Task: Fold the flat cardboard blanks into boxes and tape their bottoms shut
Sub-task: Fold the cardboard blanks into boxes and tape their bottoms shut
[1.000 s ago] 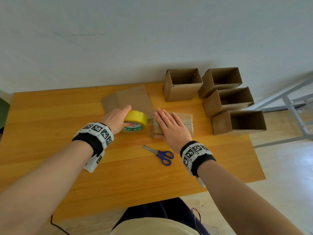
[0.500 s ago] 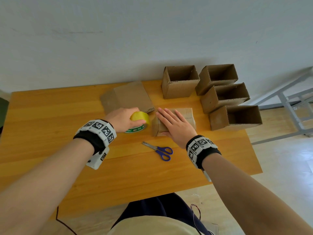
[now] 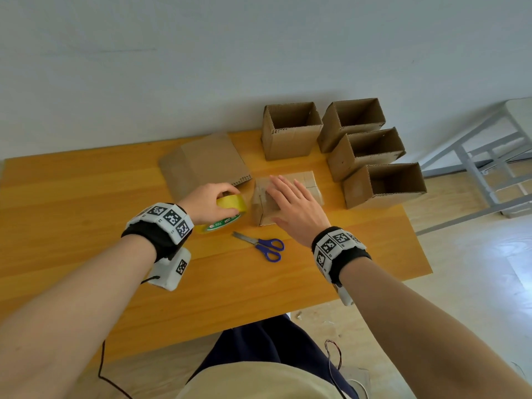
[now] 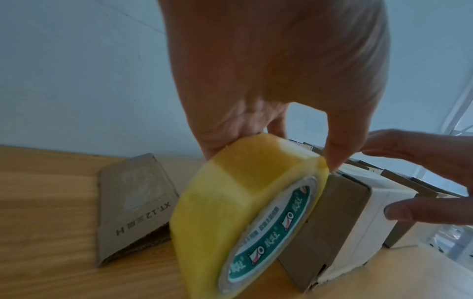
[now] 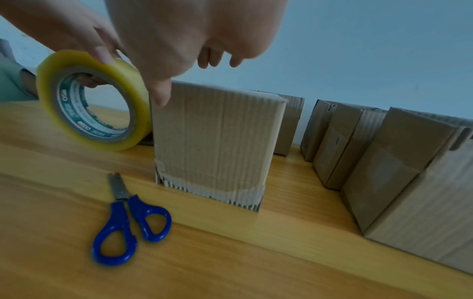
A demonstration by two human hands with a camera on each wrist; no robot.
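Observation:
A cardboard box [image 3: 305, 182] [image 5: 217, 141] [image 4: 340, 214] stands bottom-up in the middle of the table. My right hand [image 3: 290, 203] lies flat on its upturned bottom with straight fingers. My left hand [image 3: 210, 200] [image 4: 268, 81] grips a yellow tape roll [image 3: 227, 211] [image 4: 245, 214] [image 5: 94, 101], held on edge against the box's left side. A strip of tape runs from the roll over the box's bottom. Flat cardboard blanks [image 3: 204, 165] [image 4: 133, 204] lie behind the roll.
Blue-handled scissors [image 3: 262, 244] [image 5: 128, 220] lie shut in front of the box. Several folded boxes [image 3: 290, 131] [image 3: 383, 182] [image 5: 414, 168] stand open-topped at the back right, up to the table's right edge [image 3: 414, 231]. A grey wall rises behind the table.
My left hand has tilted the tape roll up on edge and brought it closer to the box's left side. My right hand stays flat on the box's bottom.

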